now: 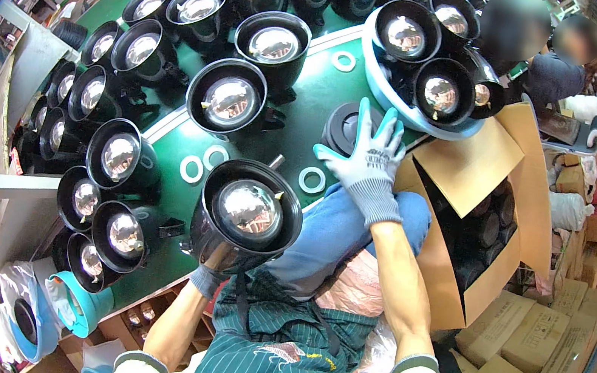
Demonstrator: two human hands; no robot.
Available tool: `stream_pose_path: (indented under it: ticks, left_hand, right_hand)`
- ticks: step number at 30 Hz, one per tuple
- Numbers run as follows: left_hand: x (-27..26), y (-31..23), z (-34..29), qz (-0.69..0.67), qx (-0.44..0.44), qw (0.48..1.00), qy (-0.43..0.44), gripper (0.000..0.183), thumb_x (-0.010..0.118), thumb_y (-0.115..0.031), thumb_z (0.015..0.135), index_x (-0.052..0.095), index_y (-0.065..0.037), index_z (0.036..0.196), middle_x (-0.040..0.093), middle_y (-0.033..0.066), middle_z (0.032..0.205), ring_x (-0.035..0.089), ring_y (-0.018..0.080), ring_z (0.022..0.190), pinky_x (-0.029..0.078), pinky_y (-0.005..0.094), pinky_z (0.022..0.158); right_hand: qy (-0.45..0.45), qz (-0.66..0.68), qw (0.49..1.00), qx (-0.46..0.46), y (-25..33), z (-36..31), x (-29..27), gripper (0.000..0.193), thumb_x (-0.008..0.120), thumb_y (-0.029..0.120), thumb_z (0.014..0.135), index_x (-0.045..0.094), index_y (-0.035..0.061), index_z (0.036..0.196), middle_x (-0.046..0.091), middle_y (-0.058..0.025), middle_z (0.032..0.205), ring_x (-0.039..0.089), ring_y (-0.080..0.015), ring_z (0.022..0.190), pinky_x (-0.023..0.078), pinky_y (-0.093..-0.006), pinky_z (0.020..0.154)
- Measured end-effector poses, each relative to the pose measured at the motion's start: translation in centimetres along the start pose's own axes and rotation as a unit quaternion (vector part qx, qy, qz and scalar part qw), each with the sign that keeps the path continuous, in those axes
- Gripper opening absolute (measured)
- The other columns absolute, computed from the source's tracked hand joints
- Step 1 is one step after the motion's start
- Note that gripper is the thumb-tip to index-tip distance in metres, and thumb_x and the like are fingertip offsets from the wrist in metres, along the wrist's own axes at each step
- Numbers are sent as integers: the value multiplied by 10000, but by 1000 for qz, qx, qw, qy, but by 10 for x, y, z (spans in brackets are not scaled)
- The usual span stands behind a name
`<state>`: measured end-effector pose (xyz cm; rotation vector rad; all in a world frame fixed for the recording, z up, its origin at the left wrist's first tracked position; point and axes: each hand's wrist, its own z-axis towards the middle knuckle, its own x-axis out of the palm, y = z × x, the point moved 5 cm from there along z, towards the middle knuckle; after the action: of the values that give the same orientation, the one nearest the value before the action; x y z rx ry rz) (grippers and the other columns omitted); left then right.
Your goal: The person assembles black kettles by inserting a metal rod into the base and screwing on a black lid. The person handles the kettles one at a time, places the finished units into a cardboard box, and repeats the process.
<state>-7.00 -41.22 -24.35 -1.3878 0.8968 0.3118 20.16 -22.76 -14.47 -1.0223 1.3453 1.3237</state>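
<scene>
A black bowl-shaped lamp housing [249, 210] with a mirrored dome inside is tilted up over the near edge of the green table. My left hand [206, 281], in a grey glove, holds it from below; the fingers are mostly hidden behind the housing. At the table's right part, a round black cap [349, 128] with a raised ring lies on the surface. My right hand [371, 155], in a grey and teal glove, rests against its right side with fingers spread. White ring washers [312, 180] lie between the two hands.
Several similar black housings [229, 96] stand in rows across the left and far table. A light blue basin [429, 125] with more housings is at the far right. An open carton [445, 283] holding dark round parts stands to my right. People [559, 70] are behind it.
</scene>
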Motion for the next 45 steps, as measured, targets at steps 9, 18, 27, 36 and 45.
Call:
stream_pose_path:
  ticks: [9,18,27,36,45]
  left_hand:
    - [14,-11,11,-85,17,996,27,510,707,-201,968,557,-80,1441,594,137,1433,593,259,1279,453,436,1133]
    - [-1,-77,35,-260,136,944,149,544,703,-171,973,525,-85,1480,538,131,1502,546,241,1340,416,425,1174]
    - [20,-74,38,-475,42,830,289,615,674,-154,997,419,-81,1552,452,138,1585,480,262,1415,376,449,1215]
    - [-94,-169,43,101,289,915,-263,260,689,-115,822,798,-71,1054,778,108,989,765,304,948,612,429,911]
    - [-72,-130,66,-256,-1,966,-32,342,754,-139,833,737,38,1125,766,122,1078,718,184,961,556,315,916]
  right_hand:
    - [-59,367,912,-173,-6,-41,-52,834,752,636,810,594,148,1468,336,-294,1554,369,-489,1417,302,-552,1189]
    - [56,399,823,-400,-1,-142,-102,787,773,611,779,616,247,1459,281,-285,1602,284,-496,1477,218,-601,1223]
    - [-8,393,840,-373,-40,-191,-125,812,849,536,712,645,218,1430,273,-268,1609,302,-498,1460,232,-599,1215]
    - [87,764,638,46,-88,-218,-64,735,641,383,1026,359,-2,1586,466,-108,1524,475,-194,1392,389,-304,1153]
    - [-31,565,810,-156,-78,-226,-88,1095,637,632,937,72,34,1660,109,-230,1715,139,-324,1587,157,-440,1272]
